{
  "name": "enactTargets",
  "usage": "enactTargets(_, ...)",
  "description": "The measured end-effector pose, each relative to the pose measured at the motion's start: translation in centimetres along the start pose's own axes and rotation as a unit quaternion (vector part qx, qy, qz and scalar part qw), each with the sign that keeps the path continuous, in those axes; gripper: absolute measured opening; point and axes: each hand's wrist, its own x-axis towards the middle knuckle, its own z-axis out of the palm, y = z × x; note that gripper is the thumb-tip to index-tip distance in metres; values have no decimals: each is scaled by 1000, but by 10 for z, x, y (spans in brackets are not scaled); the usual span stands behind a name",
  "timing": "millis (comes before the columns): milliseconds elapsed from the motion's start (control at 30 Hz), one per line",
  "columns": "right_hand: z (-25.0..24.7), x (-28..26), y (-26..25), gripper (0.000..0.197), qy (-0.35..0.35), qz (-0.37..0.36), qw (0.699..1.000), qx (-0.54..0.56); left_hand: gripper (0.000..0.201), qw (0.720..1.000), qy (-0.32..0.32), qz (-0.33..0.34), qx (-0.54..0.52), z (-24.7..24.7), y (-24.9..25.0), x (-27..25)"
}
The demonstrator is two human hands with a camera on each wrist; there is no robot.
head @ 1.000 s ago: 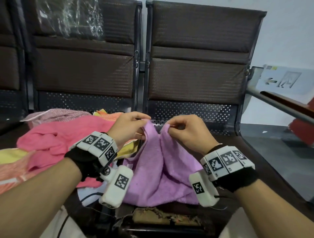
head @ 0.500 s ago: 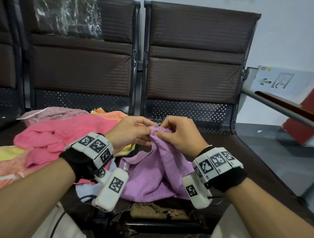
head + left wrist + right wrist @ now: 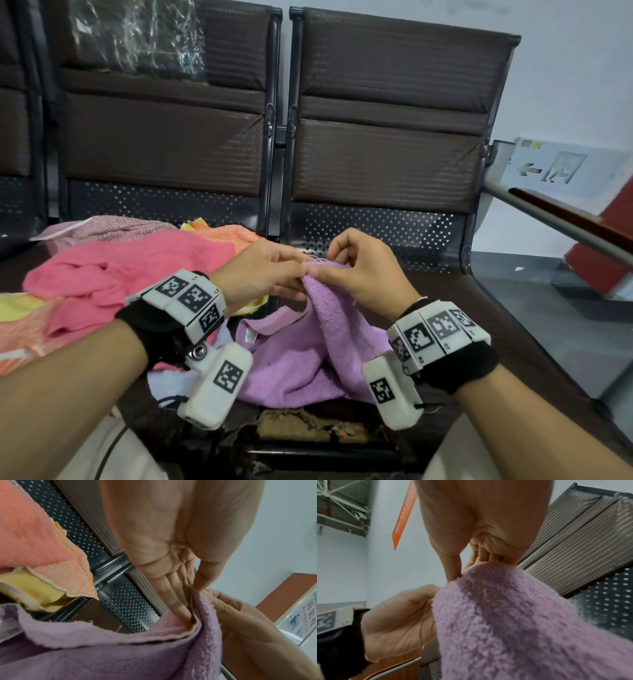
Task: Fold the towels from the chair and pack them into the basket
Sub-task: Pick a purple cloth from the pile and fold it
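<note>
A purple towel [image 3: 308,353] hangs from both hands above the dark chair seat [image 3: 479,308], its lower part bunched on the seat. My left hand [image 3: 291,274] and right hand [image 3: 329,270] touch each other and pinch the towel's top edge together. In the left wrist view, my left hand [image 3: 193,588] pinches the purple towel [image 3: 120,655] between thumb and fingers. My right hand [image 3: 467,568] pinches the purple towel [image 3: 522,628] at its upper fold in the right wrist view. No basket is in view.
A heap of towels lies on the left seat: a pink towel [image 3: 120,270], an orange towel [image 3: 226,233], a yellow one [image 3: 17,305]. Padded chair backs [image 3: 394,120] rise behind. A metal armrest [image 3: 555,222] runs at the right. The seat's front edge is torn [image 3: 301,425].
My two hands have come together, bringing the towel's two top corners into one pinch. The towel now hangs folded in half lengthwise.
</note>
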Motion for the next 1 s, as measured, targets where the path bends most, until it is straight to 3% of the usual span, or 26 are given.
enactTargets(133,-4,-1,0,29,-37,-9,999,17,17,997,44,43,53,3,1,2)
enactTargets(200,-10,-1,5,31,-89,-27,994,-63,19,993,75,58,68,-1,3,2)
enactTargets(300,-21,-1,18,41,-210,-17,946,-246,22,987,113,78,78,-10,5,0)
enactTargets(367,-28,-3,25,36,-249,-1,923,-292,22,989,101,83,69,-13,4,-4)
enactTargets(500,-38,-9,25,12,-174,1,947,-270,22,989,97,77,84,-10,2,-8)
enactTargets(600,-41,-18,19,49,-108,7,968,-226,26,992,103,67,14,-1,4,-8)
enactTargets(733,-40,-29,2,11,-79,-40,947,-308,39,988,138,68,-24,23,10,-9)
enactTargets(833,-42,-33,-4,16,-88,-66,942,-318,41,976,205,67,-20,32,14,-9)
enactTargets(933,-49,-38,-5,13,-82,-37,963,-255,43,983,163,77,-15,31,16,-13)
enactTargets(1000,-54,-42,-4,12,-76,3,973,-216,51,985,114,128,36,29,16,-17)
